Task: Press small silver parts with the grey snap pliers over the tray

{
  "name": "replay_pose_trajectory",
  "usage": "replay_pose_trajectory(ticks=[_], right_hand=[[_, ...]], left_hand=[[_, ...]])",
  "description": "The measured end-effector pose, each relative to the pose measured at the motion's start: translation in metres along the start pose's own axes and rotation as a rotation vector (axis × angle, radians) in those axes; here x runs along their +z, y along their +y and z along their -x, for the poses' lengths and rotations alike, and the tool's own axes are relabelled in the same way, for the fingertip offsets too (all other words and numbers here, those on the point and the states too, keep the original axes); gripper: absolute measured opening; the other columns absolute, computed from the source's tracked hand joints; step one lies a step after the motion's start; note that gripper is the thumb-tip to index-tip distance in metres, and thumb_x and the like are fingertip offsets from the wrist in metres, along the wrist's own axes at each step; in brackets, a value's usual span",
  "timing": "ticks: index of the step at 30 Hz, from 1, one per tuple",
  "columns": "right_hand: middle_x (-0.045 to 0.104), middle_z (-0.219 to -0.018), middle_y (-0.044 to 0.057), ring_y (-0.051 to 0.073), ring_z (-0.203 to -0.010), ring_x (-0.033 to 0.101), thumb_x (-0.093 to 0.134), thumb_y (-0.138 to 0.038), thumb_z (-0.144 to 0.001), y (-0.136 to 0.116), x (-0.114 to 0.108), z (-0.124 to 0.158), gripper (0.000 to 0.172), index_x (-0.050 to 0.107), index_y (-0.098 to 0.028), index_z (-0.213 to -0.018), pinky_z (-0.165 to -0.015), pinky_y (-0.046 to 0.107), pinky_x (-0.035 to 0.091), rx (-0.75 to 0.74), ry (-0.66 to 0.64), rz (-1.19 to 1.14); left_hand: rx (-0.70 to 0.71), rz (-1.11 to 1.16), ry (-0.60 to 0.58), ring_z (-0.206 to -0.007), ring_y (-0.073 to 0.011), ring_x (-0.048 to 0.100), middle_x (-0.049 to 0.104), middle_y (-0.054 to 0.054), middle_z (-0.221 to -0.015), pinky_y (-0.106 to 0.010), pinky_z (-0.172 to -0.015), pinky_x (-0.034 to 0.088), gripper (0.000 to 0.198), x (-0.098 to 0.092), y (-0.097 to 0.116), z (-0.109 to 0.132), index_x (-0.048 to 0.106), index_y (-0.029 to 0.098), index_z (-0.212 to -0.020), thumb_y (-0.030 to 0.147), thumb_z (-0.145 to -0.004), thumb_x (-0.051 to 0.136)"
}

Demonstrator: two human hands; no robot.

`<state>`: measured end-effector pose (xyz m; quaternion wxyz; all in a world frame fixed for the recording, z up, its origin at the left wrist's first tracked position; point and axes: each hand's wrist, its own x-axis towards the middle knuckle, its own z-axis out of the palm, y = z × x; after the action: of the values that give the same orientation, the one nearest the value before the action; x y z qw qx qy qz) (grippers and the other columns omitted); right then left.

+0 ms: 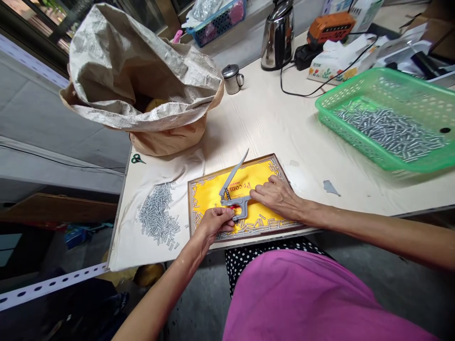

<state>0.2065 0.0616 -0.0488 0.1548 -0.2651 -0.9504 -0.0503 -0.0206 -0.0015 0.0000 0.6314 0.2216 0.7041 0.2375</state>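
A grey lever tool (242, 206) with a U-shaped frame, a small spring and a long raised arm is held above a shallow tray (232, 168). My right hand (275, 196) is closed around the tool's right end, which the fingers mostly hide. At the tool's lower left, my left hand (216, 221) pinches close to a small red part; what lies between its fingertips is too small to make out. Yellow printed lining covers the tray's bottom, with short metal pins (249, 227) scattered along its edges.
Left of the tray lies a heap of metal pins (158, 213), with green-handled scissors (138, 159) behind. A big woven sack (167, 139) stands at the back left. Farther back are a lidded steel mug (232, 80) and a kettle (277, 38). A green basket (355, 137) holds more pins.
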Motion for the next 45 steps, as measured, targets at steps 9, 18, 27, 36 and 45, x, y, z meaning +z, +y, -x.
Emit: replay_pose_trajectory(ticks=[9, 18, 27, 36, 45], right_hand=[[0.062, -0.081, 0.002, 0.015, -0.068, 0.045, 0.038, -0.013, -0.098, -0.002, 0.006, -0.002, 0.021, 0.058, -0.018, -0.095, -0.072, 0.035, 0.021, 0.049, -0.142, -0.101], [0.04, -0.149, 0.02, 0.039, -0.136, 0.03, 0.074, -0.058, -0.074, 0.026, -0.016, -0.024, 0.081, 0.045, -0.015, -0.137, -0.102, 0.055, 0.028, 0.028, -0.082, -0.115], [0.057, -0.128, 0.018, 0.039, -0.121, 0.042, 0.068, -0.068, -0.069, 0.047, -0.012, -0.058, 0.088, 0.049, -0.016, -0.136, -0.098, 0.06, 0.027, -0.099, -0.257, -0.086], [0.058, -0.108, 0.014, 0.03, -0.1, 0.046, 0.067, -0.065, -0.072, 0.039, -0.012, -0.048, 0.074, 0.057, -0.009, -0.12, -0.089, 0.05, 0.03, -0.031, -0.267, -0.075], [0.056, -0.109, 0.013, 0.025, -0.094, 0.044, 0.065, -0.045, -0.084, 0.035, -0.013, -0.037, 0.045, 0.057, -0.01, -0.111, -0.082, 0.038, 0.031, 0.006, -0.228, -0.265]], left_hand=[[0.039, -0.096, 0.051, -0.044, -0.0088, 0.059, 0.065, -0.002, -0.053, -0.02, -0.051, 0.052, 0.033, 0.002, -0.006, 0.002, 0.068, 0.011, -0.072, 0.035, -0.063, 0.089], [0.002, -0.135, 0.029, -0.042, -0.0077, 0.057, 0.065, -0.002, -0.051, -0.019, -0.051, 0.052, 0.031, 0.004, 0.001, 0.002, 0.067, 0.01, -0.067, 0.033, -0.064, 0.088], [0.009, -0.142, 0.059, -0.042, -0.0084, 0.058, 0.064, -0.002, -0.05, -0.02, -0.05, 0.051, 0.031, 0.006, -0.002, 0.001, 0.067, 0.011, -0.067, 0.033, -0.062, 0.088], [-0.025, -0.162, 0.095, -0.041, -0.0084, 0.056, 0.062, -0.002, -0.047, -0.02, -0.049, 0.05, 0.03, 0.01, 0.001, 0.001, 0.064, 0.012, -0.06, 0.031, -0.063, 0.087], [0.276, -0.521, 0.28, -0.063, -0.0178, 0.063, 0.065, -0.007, -0.07, -0.036, -0.068, 0.056, 0.024, 0.016, -0.001, 0.015, 0.066, 0.012, -0.082, 0.036, -0.079, 0.072]])
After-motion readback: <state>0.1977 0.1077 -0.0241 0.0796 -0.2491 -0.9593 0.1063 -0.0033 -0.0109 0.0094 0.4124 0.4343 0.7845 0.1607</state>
